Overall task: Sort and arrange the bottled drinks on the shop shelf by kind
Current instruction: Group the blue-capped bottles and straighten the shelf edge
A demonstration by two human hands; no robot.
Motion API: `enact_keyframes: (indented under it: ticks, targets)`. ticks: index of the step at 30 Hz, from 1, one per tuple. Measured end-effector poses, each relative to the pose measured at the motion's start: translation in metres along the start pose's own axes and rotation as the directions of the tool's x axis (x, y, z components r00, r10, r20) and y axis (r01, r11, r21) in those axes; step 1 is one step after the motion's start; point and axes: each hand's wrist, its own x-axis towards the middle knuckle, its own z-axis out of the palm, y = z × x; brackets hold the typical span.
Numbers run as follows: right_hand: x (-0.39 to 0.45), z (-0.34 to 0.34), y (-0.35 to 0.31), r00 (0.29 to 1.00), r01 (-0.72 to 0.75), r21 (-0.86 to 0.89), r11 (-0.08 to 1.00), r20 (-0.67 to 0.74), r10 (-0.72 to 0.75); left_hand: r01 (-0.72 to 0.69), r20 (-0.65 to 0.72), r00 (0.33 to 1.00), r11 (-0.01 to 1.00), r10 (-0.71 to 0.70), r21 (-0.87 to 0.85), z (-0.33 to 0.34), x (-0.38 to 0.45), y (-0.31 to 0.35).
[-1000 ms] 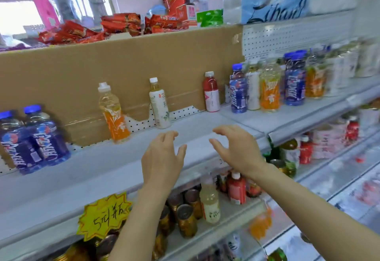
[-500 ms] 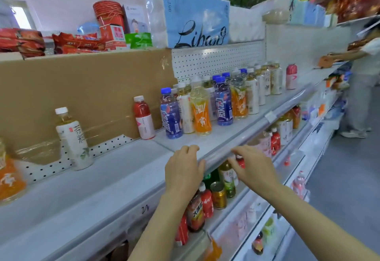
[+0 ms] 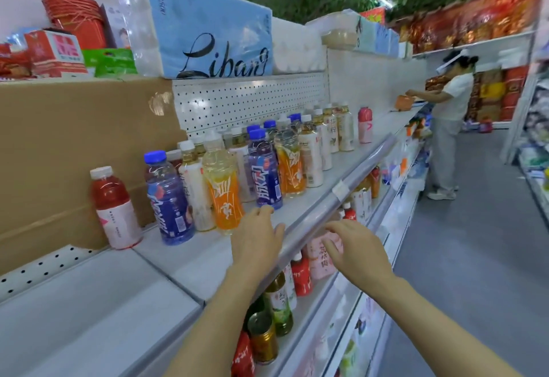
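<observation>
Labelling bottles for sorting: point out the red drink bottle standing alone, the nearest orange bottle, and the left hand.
red drink bottle (image 3: 114,207), head view, body.
nearest orange bottle (image 3: 224,195), head view, label.
left hand (image 3: 257,241), head view, back.

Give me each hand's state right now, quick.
Left hand: open, empty, over the shelf edge.
Right hand: open, empty, in front of the shelf.

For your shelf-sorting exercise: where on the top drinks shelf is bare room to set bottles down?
Bare grey shelf lies left of the red-juice bottle with white cap, and a strip runs before the front row. From the blue-capped purple bottle rightward, bottles crowd together.
</observation>
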Motion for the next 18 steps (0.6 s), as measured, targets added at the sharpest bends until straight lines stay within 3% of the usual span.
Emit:
enact_keyframes:
  ticks: [6, 10, 15, 18]
  targets:
    - [0.052, 0.006, 0.066, 1.0, 0.023, -0.017, 1.0, 0.016, -0.023, 0.247, -0.067, 0.96, 0.935, -0.272, -0.253, 0.04, 0.078, 0.017]
    - [0.088, 0.01, 0.114, 0.998, 0.044, -0.011, 0.999, 0.047, -0.043, 0.44, -0.071, 0.854, 0.787, -0.516, -0.433, 0.057, 0.119, 0.032]
    - [0.126, 0.023, 0.165, 0.99, 0.099, 0.044, 0.994, 0.099, -0.103, 0.434, -0.115, 0.773, 0.651, -0.624, -0.623, 0.08, 0.151, 0.029]
    - [0.144, 0.04, 0.182, 0.984, 0.109, 0.109, 0.988, 0.131, -0.123, 0.4, -0.15, 0.753, 0.627, -0.641, -0.669, 0.086, 0.156, 0.027]
